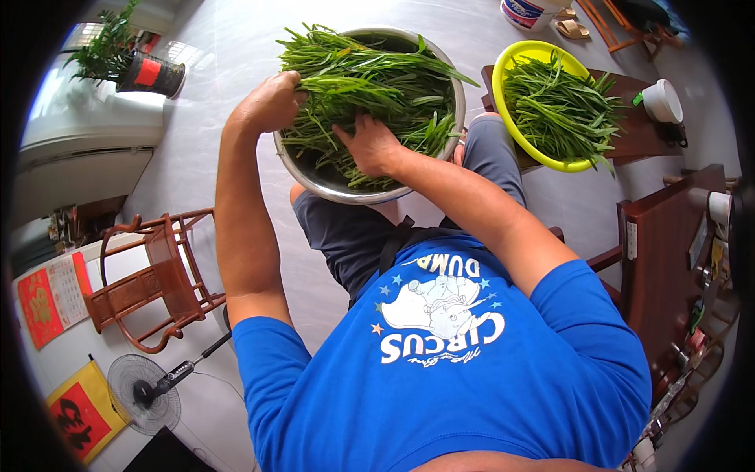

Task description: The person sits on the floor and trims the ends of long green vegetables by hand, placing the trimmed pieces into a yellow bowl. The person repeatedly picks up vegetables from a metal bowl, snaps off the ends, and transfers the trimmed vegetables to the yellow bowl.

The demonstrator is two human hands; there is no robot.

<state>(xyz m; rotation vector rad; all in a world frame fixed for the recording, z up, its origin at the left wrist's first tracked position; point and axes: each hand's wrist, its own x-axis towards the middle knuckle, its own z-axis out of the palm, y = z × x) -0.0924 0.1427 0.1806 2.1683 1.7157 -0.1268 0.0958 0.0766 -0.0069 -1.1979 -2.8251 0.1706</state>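
Long green leafy stems [377, 65] fill a wide stainless steel basin [357, 196] between my knees. At the basin's left rim, my left hand [282, 101] is closed around the ends of a bunch of these stems, which reaches right across the pile. My right hand [370, 144] lies palm down on the leaves in the lower middle of the basin, thumb spread from the fingers; its fingertips are partly hidden among the leaves. To the right, a yellow plastic basin [500, 76] holds more of the same kind of greens.
The yellow basin rests on a dark wooden bench [640, 112], beside a white tub [662, 101]. A white bucket [527, 13] and a slipper [572, 29] are at the top right. A potted plant [152, 74], wooden chair [171, 271] and standing fan [144, 392] are at left.
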